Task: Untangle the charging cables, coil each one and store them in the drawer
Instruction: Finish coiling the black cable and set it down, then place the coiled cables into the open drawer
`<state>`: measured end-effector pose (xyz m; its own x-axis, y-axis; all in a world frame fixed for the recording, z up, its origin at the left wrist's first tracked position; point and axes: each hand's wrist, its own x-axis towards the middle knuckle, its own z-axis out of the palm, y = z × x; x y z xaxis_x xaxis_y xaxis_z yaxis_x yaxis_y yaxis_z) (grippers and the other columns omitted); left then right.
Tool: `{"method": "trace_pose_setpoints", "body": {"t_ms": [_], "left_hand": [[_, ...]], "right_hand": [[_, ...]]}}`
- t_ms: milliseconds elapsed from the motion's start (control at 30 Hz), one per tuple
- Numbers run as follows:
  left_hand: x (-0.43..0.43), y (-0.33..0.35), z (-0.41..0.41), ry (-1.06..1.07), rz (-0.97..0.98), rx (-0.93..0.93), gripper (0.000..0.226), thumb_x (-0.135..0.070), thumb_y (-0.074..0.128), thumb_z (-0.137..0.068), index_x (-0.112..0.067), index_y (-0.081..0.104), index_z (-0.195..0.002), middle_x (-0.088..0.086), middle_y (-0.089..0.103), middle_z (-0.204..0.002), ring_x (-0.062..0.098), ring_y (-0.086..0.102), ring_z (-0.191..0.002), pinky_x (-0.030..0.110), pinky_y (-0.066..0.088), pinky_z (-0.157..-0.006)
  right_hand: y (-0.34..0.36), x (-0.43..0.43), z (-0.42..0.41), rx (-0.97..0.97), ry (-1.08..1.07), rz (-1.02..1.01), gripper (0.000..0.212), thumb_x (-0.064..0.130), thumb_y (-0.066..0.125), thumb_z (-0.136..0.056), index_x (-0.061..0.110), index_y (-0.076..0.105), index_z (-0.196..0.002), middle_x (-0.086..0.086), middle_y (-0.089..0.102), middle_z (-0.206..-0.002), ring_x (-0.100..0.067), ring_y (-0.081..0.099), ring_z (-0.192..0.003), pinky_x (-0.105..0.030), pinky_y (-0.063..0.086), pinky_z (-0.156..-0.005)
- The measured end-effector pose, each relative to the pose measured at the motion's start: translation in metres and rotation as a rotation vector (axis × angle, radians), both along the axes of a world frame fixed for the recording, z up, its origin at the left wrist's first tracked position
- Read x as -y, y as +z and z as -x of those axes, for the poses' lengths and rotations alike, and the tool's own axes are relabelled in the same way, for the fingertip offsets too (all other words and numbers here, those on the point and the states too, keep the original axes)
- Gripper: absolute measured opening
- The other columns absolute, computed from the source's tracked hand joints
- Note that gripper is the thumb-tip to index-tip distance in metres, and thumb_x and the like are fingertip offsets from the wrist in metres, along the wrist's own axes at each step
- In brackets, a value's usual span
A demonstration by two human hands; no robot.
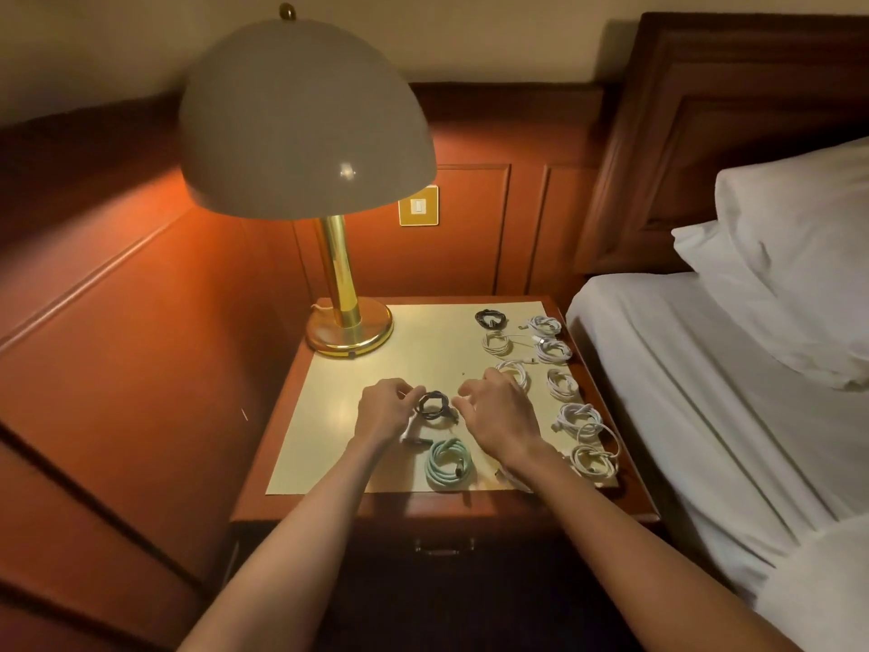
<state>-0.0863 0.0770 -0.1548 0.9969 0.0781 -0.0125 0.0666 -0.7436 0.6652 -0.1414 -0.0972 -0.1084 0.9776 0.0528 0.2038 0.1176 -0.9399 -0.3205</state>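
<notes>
At 6 o'clock, under the front edge of the surface (338,444), the drawer (437,541) sits closed with its dark handle showing. Just above that edge lies a mint-green coiled cable (447,463). Beyond it, both hands flank a small black coiled cable (432,406) resting on the surface. The left hand (383,409), at the coil's 9 o'clock, pinches its rim with curled fingers. The right hand (498,416), at its 3 o'clock, has curled fingertips just beside the rim; whether they touch it I cannot tell. The hands stay apart, the coil between them. White coiled cables (562,383) line the surface's 3 o'clock side in a row running away from the person, and a second black coil (490,318) lies at about 1 o'clock. At 11 o'clock stands a brass lamp (350,329) with a domed shade. The bed (705,369) lies off to 3 o'clock.
</notes>
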Motion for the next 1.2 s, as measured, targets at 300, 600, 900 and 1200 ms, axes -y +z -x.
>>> {"method": "trace_pose_setpoints", "body": {"t_ms": [300,600,900,1200], "left_hand": [[-0.057,0.007,0.078,0.003,-0.306,0.041,0.021,-0.019,0.060,-0.092,-0.012,0.077,-0.102,0.008,0.073,-0.109,0.026,0.065,-0.100,0.030,0.046,-0.084],[-0.067,-0.018,0.141,-0.114,-0.374,-0.049,0.045,-0.025,0.035,-0.107,-0.017,0.036,-0.151,0.008,0.025,-0.161,0.032,0.026,-0.146,0.038,0.026,-0.116],[-0.069,-0.023,0.139,-0.100,-0.405,-0.071,0.047,-0.021,0.038,-0.107,-0.020,0.030,-0.154,0.005,0.020,-0.163,0.030,0.019,-0.149,0.037,0.029,-0.115],[-0.059,-0.007,0.192,-0.260,-0.320,0.346,0.014,-0.007,0.062,-0.092,-0.013,0.072,-0.101,0.005,0.069,-0.103,0.021,0.066,-0.089,0.026,0.053,-0.079]], "right_hand": [[-0.038,-0.023,0.141,0.076,0.320,-0.107,0.021,0.029,0.054,-0.094,0.018,0.064,-0.080,0.003,0.062,-0.078,-0.016,0.061,-0.064,-0.032,0.056,-0.059],[-0.095,-0.039,0.145,-0.567,0.131,0.180,0.021,0.020,0.060,-0.093,0.006,0.066,-0.107,-0.013,0.068,-0.111,-0.032,0.065,-0.105,-0.039,0.053,-0.087],[-0.091,-0.038,0.156,-0.577,0.065,0.082,0.028,0.031,0.067,-0.077,0.009,0.065,-0.095,-0.008,0.067,-0.099,-0.029,0.065,-0.095,-0.032,0.049,-0.072],[-0.057,-0.014,0.185,-0.567,0.141,0.010,0.023,0.024,0.062,-0.087,0.022,0.076,-0.105,-0.001,0.076,-0.097,-0.017,0.073,-0.080,-0.034,0.061,-0.078]]}}
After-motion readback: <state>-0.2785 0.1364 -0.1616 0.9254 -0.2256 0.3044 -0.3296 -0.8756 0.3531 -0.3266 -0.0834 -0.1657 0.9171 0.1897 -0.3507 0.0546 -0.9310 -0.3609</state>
